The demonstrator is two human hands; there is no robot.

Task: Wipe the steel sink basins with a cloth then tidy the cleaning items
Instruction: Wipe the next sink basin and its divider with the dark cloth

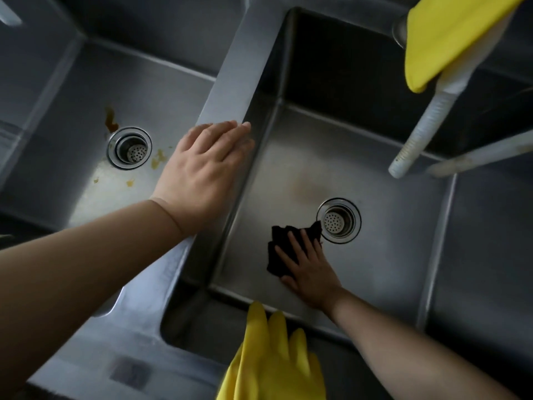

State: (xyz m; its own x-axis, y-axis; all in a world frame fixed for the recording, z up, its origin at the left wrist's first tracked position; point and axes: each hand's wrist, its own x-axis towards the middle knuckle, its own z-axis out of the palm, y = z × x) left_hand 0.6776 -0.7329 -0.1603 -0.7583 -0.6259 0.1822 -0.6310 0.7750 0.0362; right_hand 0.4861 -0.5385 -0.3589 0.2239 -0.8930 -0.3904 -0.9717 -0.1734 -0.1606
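Observation:
Two steel basins lie below me. In the right basin (403,203) my right hand (310,269) presses a black cloth (281,252) flat on the floor, just left of the drain (339,220), fingers straight. My left hand (202,174) rests flat on the steel divider (242,82) between the basins. The left basin (72,125) has brown and yellow stains around its drain (129,147).
A yellow rubber glove (274,365) hangs over the near rim of the right basin. A second yellow glove (450,36) drapes over the faucet at the top right. A white ribbed hose (421,131) slants down into the right basin.

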